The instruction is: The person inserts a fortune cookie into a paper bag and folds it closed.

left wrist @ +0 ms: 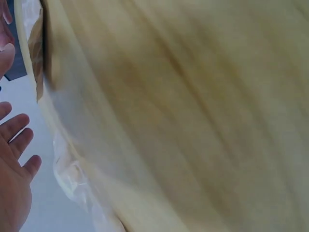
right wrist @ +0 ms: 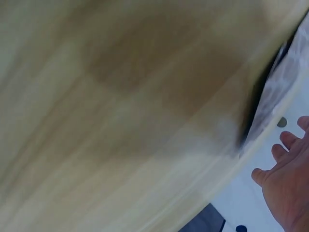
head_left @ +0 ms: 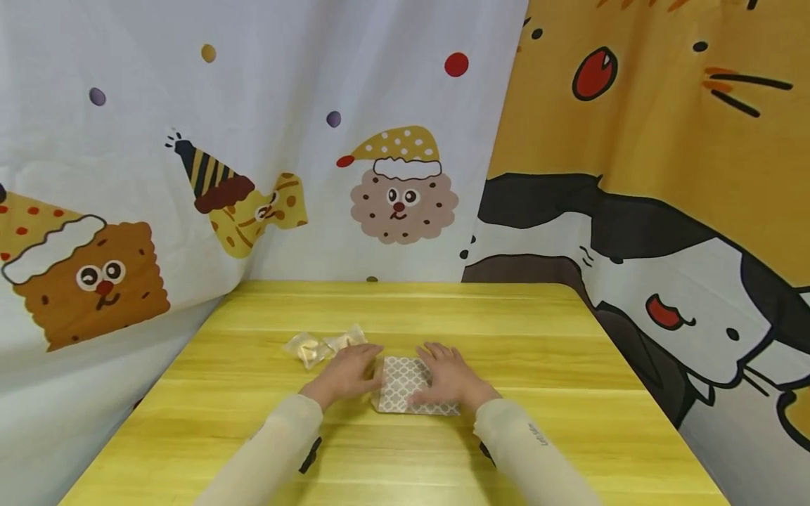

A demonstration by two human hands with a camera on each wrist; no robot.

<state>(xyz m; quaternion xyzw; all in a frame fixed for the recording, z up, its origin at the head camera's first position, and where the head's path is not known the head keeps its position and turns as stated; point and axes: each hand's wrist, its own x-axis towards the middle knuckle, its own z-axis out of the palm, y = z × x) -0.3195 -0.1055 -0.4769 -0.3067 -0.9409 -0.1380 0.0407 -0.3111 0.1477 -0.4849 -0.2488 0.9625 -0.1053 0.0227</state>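
Closed off at the back by a white curtain (head_left: 304, 42), hanging in soft folds and printed with red, purple and ochre dots, plus a square brown biscuit (head_left: 133, 309), a yellow bow-shaped figure (head_left: 234, 235) and a round pinkish biscuit (head_left: 414, 221), all in party hats. Hung at the right with an orange printed cloth (head_left: 658, 154), showing a large whiskered animal face above a black-and-white cat (head_left: 686, 284). Furnished with a yellow wood-grain tabletop (head_left: 405, 306), rounded at the far corners and reaching close to the curtain. Lit softly, with a pale sheen on the wood.
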